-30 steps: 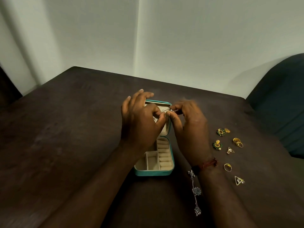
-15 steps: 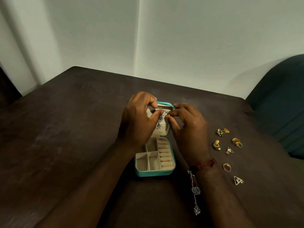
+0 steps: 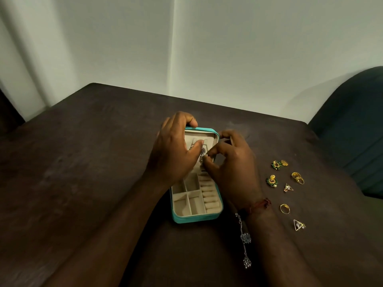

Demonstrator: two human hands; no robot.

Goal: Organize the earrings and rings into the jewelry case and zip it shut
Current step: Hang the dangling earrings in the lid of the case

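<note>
A teal jewelry case (image 3: 194,218) lies open on the dark table, its cream lid raised at the far end. My left hand (image 3: 176,150) grips the lid, fingers over its top edge and thumb pressed inside. My right hand (image 3: 232,162) pinches a silver dangling earring (image 3: 203,152) against the lid's lining. A matching silver earring (image 3: 245,239) lies beside my right wrist. To the right lie green-and-gold earrings (image 3: 272,181), triangle earrings (image 3: 298,225) and gold rings (image 3: 285,208).
The case's bottom half shows cream compartments (image 3: 186,201) and ring rolls (image 3: 210,193). A dark teal chair (image 3: 356,125) stands past the table's right edge. The wall is close behind the table's far edge.
My left hand has moved up and curled over the lid's top edge. My right hand has lowered with the silver earring from above the case into the lid.
</note>
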